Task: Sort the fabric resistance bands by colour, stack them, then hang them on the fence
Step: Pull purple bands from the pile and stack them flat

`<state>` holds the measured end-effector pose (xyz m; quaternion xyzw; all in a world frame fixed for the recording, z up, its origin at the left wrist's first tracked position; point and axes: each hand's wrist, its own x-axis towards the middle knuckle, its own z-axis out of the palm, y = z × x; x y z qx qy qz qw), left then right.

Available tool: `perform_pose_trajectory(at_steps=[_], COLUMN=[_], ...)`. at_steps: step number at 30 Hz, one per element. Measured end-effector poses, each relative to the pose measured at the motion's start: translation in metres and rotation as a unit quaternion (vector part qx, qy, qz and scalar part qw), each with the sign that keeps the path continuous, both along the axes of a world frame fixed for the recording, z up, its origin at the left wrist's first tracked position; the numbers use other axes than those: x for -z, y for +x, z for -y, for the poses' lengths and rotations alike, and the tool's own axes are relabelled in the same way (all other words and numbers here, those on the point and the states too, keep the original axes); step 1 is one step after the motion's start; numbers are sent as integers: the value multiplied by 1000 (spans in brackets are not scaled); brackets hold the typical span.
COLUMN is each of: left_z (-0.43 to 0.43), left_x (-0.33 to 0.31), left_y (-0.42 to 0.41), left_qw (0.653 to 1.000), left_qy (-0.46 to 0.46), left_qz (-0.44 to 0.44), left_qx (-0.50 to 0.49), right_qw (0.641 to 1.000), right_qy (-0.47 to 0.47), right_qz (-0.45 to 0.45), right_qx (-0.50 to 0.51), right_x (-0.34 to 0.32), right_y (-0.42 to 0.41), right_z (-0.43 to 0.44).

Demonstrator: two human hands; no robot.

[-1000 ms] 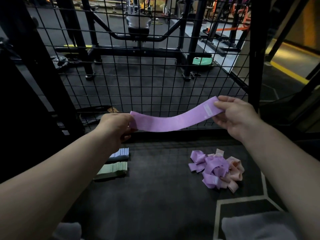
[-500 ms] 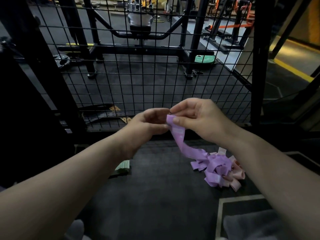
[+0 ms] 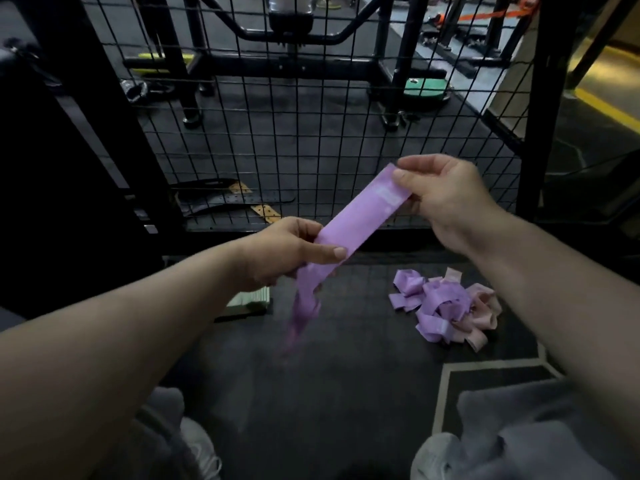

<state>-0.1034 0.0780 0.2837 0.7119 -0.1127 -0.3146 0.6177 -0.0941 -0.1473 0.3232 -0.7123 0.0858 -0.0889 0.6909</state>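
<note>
Floor [image 3: 346, 393]: dark rubber matting with a pale inlaid line at lower right; bears all the loose stock.
Fence [image 3: 538, 133]: black wire mesh on black posts, upright across the far side of the floor; no band on it; a gym frame [image 3: 294, 64] stands beyond.
Knees [image 3: 519, 427]: grey cloth, at the bottom edge.
Pile [image 3: 446, 306]: unsorted purple and pink bands, tangled, on the floor at right, near the fence foot.
Purple band [image 3: 360, 216]: held in the air before the fence, slanting from lower left to upper right; pale label near the top; lower end hangs blurred under the left hand.
Right hand [image 3: 446, 195]: thumb and fingers pinch the band's upper end.
Left hand [image 3: 280, 251]: thumb laid across the band's face, fingers curled beneath, pinching it at mid-length.
Green stack [image 3: 251, 299]: folded green bands, on the floor at left, partly hidden by the left wrist.
</note>
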Motion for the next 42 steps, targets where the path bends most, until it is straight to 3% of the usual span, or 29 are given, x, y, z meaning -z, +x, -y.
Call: perform_pose_trajectory(at_steps=[5,11,14,19,24,28,31,37,42], left_z=[-29,-70,-87,-100,-90,-63,-49,-43,-47], left_x=[11,23,21,13,32,80,125,213,280], left_y=[-14,-30,-34,-39,-31,-17,-7,21,40], left_qw=[996,979,976,952,951,955,940,934,896], left_qy=[86,199,211,305,307,287,325,272,288], left_qz=[-14,-21,-30,29,-6,-68,-101,-181,-229], left_qx=[-20,-32,-39,6,45,26,11,-146,-249], right_qw=[998,987,979,967,957,945,934,916,914], right_qy=[-18,-125,-145,-162,-172,-180,-192,-222,-217], right_qz=[-36,-105,-143,-196,-227,-261,-289,-323,-330], right_qx=[47,-1,-6,31,49,75,85,82,95], right_x=[15,49,53,60,87,125,169,287,344], right_y=[-5,-53,-79,-113,-129,-118,-99,-59,-34], right_z=[22,8,6,1,7,18,31,38,22])
